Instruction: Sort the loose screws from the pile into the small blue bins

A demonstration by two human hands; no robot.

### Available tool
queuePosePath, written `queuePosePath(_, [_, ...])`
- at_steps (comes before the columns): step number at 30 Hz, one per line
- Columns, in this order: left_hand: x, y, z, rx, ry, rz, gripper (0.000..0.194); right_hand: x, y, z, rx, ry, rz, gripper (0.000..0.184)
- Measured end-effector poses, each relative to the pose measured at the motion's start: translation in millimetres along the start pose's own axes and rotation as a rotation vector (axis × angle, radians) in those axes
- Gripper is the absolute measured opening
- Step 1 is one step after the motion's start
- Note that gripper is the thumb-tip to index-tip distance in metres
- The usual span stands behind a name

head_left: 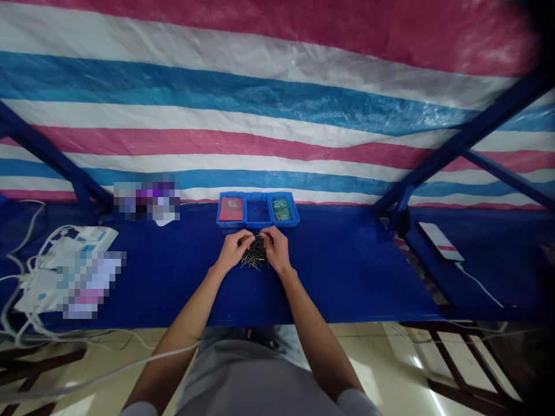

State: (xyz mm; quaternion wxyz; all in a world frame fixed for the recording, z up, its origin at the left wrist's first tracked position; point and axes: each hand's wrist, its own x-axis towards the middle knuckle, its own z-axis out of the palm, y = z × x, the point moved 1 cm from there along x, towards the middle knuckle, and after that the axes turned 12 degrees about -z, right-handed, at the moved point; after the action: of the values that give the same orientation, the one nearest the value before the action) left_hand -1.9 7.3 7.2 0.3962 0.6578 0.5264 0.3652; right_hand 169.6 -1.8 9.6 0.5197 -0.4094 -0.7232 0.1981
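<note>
A loose pile of thin, dark and brassy screws (255,257) lies on the blue table in front of me. My left hand (234,248) is at the pile's left edge, thumb and fingers pinched together. From the right, my right hand (276,247) reaches over the top of the pile with its fingertips also closed. The fingertips almost meet, and whatever is pinched there is too small to name. Just behind stand three joined blue bins: the left bin (220,218) has a red layer inside, the middle bin (259,222) a few screws, the right bin (296,218) green material with small metal pieces.
White power strips (93,236) and tangled cables are on the left of the table (347,271). A phone (440,241) on a charging cable lies at the right, beyond a gap. Blue metal braces (459,141) slant upward before a striped sheet (269,138).
</note>
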Motion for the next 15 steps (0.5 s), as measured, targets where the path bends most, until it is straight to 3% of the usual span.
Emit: queuePosePath(15, [0.1, 0.7, -0.3, 0.012, -0.006, 0.005, 0.033, 0.6, 0.2, -1.7, -0.002, 0.014, -0.004, 0.023])
